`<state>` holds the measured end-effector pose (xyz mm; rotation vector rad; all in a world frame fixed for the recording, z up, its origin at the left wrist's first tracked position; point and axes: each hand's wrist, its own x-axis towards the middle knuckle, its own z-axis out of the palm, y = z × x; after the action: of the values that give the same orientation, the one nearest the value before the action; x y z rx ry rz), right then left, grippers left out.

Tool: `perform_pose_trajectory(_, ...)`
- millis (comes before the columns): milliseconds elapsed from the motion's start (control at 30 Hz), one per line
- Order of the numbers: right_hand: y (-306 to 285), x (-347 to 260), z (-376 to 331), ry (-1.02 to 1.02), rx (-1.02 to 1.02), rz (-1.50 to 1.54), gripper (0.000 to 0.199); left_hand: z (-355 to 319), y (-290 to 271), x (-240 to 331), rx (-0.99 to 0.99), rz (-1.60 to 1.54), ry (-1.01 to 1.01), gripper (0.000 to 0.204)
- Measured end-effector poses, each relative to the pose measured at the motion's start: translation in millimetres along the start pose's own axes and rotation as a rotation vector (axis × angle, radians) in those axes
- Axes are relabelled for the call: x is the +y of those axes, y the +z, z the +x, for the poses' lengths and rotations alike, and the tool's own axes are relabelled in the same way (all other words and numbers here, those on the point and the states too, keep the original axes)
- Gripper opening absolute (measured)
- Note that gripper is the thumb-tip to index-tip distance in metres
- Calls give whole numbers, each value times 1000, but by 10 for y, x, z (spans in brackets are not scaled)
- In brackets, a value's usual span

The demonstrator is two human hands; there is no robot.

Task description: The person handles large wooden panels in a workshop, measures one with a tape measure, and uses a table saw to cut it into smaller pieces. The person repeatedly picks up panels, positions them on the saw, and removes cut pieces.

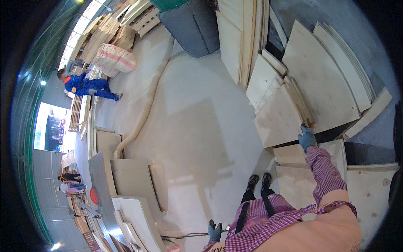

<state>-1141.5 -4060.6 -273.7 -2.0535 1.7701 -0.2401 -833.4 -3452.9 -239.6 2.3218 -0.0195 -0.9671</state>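
My right hand (307, 137), in a grey-blue glove, is at the lower corner of a leaning stack of plywood panels (279, 117). Its fingers curl at the panel edge, though the stack partly hides their tips. Just behind that corner leans a larger plywood sheet (321, 80). Low in the picture, my left hand (214, 231) hangs beside my body in a matching glove. Its thumb and fingers are apart, and it holds nothing.
More plywood boards (294, 172) lie close to my right arm. A thick hose (147, 113) curves across the floor. At left stand a metal-topped machine (100, 180) and a pale panel (136, 218). A person in blue workwear (90, 86) is farther off, near stacked wood.
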Motion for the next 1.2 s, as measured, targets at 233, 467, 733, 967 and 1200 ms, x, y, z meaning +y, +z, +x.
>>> perform_pose_trajectory(233, 188, 224, -715, 142, -268, -46, 53, 148, 69, 413, -96, -133, -87, 66)
perform_pose_trajectory(467, 561, 34, -1104, 83, -387, -107, 41, 701, 54, 252, -121, -188, -68, 53)
perform_pose_trajectory(733, 1067, -701, -619, -280, -954, -16, 29, 934, -378, 831, 210, -303, -39, 57)
perform_pose_trajectory(967, 1166, -1921, 667, -238, -1171, 20, 30, -427, 251, 489, 515, -924, -201, 47)
perform_pose_trajectory(1200, 2540, -3229, 1569, -578, -844, 113, 12, -2072, 2345, -859, 665, -1056, -751, 23)
